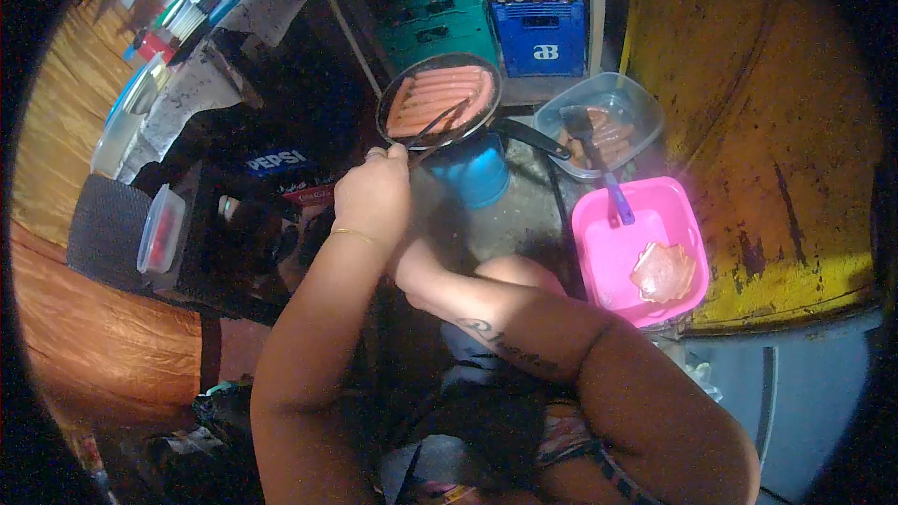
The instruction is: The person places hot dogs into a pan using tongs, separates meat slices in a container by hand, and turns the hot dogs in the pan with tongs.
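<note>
Left hand (372, 192) is gripping tongs (440, 120) at the pan (531, 137); right hand (414, 268) is hanging near it, grip unclear. Sausages (447, 87) are looking soft, probably slippery, best pinched mid-length.

Passage between blue base (482, 176) and pink basin (606, 266); pan handle (535, 137) juts across gap toward plastic container (639, 96); spatula (613, 182) bridges container and basin; teal crates (430, 30), blue crate (538, 37) block far side

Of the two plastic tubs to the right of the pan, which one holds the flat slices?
The pink tub: thin slices lie in it, while the clear tub beyond it holds sausages.
</note>
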A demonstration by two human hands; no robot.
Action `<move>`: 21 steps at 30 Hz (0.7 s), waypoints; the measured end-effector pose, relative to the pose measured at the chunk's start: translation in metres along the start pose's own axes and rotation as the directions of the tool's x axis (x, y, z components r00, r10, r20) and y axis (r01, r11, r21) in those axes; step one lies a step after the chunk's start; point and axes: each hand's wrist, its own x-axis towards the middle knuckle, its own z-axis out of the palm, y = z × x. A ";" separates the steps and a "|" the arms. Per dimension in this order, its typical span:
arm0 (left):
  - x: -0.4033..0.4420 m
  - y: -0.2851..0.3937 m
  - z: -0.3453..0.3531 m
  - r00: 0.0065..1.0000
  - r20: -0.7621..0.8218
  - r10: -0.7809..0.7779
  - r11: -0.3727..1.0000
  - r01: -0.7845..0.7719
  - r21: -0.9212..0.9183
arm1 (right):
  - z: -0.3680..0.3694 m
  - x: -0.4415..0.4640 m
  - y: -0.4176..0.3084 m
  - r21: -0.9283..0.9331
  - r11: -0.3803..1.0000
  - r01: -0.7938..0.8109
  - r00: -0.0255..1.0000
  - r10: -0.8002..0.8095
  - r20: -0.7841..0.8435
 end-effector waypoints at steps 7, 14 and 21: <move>-0.006 -0.008 0.001 0.999 0.020 -0.032 0.999 0.032 -0.034 | -0.006 0.019 0.031 -0.129 0.991 -0.031 0.999 0.032 0.011; -0.010 -0.017 -0.006 0.999 0.037 0.016 0.998 -0.013 -0.066 | -0.006 0.006 0.017 -0.218 0.975 -0.043 0.999 0.049 0.022; 0.000 -0.014 -0.008 0.996 0.061 0.061 0.994 -0.055 -0.094 | 0.002 -0.012 -0.013 -0.189 0.982 0.017 0.995 0.003 0.104</move>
